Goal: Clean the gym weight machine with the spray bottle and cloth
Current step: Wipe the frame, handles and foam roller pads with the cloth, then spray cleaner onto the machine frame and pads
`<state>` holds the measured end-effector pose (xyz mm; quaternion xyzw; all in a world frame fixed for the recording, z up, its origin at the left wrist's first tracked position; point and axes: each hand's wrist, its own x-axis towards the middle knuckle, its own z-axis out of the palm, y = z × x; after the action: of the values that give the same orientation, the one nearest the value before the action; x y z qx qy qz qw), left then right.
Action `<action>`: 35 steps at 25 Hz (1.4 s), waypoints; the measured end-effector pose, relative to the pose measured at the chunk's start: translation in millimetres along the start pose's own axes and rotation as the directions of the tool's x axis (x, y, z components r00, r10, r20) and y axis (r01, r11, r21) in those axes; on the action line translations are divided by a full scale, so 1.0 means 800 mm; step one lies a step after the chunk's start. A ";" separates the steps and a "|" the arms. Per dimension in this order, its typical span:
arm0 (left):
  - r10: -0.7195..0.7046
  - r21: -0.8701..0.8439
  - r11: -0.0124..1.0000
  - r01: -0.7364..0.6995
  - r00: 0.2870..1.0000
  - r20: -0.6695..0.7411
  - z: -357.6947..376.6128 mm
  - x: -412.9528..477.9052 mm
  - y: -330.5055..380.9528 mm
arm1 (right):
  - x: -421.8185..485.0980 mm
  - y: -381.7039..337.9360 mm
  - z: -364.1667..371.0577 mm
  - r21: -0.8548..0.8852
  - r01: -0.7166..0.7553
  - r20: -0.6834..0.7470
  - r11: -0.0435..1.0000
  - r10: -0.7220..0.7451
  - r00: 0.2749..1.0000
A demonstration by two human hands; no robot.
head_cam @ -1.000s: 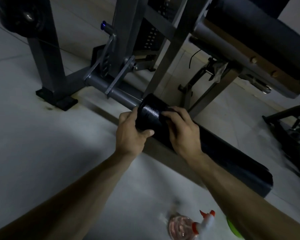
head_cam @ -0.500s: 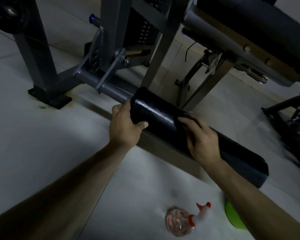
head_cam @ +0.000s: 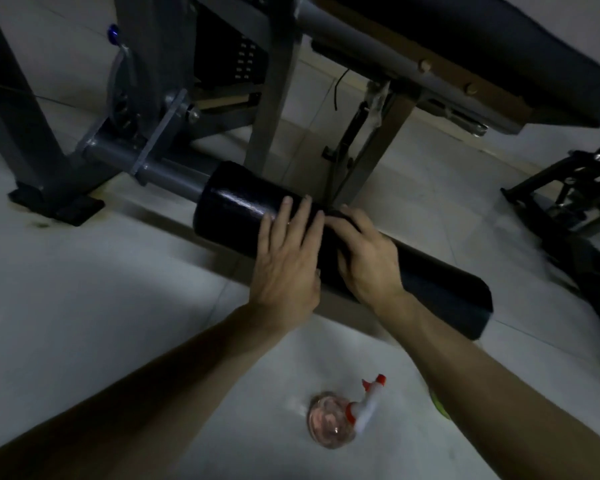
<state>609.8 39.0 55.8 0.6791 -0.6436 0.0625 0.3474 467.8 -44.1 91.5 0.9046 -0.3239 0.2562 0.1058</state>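
Lying flat across the top of the black roller pad (head_cam: 232,206), the left hand (head_cam: 286,261) has its fingers (head_cam: 303,216) straight and slightly fanned, their tips reaching over the pad's far side, the thumb mostly hidden under the palm. Just beside those fingers, the right hand (head_cam: 369,258) curves over the same pad: its fingers (head_cam: 361,221) are bent round the crown of the cylinder and its thumb lies on the near side, so the hand clasps the pad. Under the right fingertips runs a dark band that may be a fold of cloth or only the pad's own skin; the dim light does not let me tell. Leftward of the left fingers the glossy pad ends and a grey steel tube (head_cam: 167,171) carries on to the grey machine frame (head_cam: 271,98). Beyond both sets of fingertips the frame's uprights rise, with a black weight stack (head_cam: 243,60) behind them and a dark padded bench (head_cam: 499,39) up to the right. Back behind the wrists, well apart from either hand, the spray bottle (head_cam: 333,422) stands upright on the pale tiled floor (head_cam: 84,306) between the two forearms, its white and red trigger head turned toward the right forearm. A sliver of bright green (head_cam: 439,407) shows at the edge of that forearm, near the bottle; what it is cannot be made out.
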 end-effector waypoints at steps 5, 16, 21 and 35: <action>0.294 0.106 0.944 -0.311 0.944 0.151 0.050 -0.001 0.066 | -0.118 0.108 -0.059 -0.077 -0.210 -0.080 0.975 0.204 0.976; 0.235 0.152 0.938 -0.311 0.895 0.378 0.050 0.052 0.111 | -0.219 0.149 -0.111 -0.008 -0.449 -0.173 0.893 0.441 0.881; 0.234 0.056 0.954 -0.293 0.851 0.471 0.038 0.076 0.110 | -0.224 0.099 -0.100 0.008 -0.466 -0.198 0.885 0.458 0.867; 0.138 -0.401 0.824 0.401 0.544 0.828 0.148 -0.177 0.059 | -0.339 0.021 -0.065 0.287 -0.780 -0.048 0.555 0.822 0.567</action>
<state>500.7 94.3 -90.1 0.5453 -0.6622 -0.4795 0.1849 257.6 106.0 -8.3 0.6354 -0.6578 0.3915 -0.1017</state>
